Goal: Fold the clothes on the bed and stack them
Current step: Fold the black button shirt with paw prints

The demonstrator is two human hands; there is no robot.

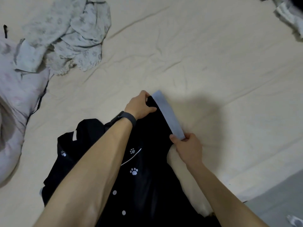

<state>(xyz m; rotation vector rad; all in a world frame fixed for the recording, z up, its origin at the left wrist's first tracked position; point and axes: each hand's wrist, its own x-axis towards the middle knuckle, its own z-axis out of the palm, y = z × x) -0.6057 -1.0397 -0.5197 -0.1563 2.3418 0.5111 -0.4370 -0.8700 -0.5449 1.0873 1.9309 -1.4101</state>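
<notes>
- I am watching the shirt (144, 185) lying spread near the bed's (213, 63) near edge, with one sleeve reaching toward the middle.
- The left hand (141, 105) is pinching the sleeve at the far end of the blue cuff (167, 113). The right hand (188, 148) is pinching the cuff's near end.
- As I judge it, both hands should be carrying the cuff across together, taut and level, so the sleeve lands flat over the buttons (114, 192).
- I am finding no brand or writing, only paw prints (134, 171). The collar tag (75, 135) is too small to read.
- Loose clothes (73, 38) are waiting at the far left corner.
</notes>
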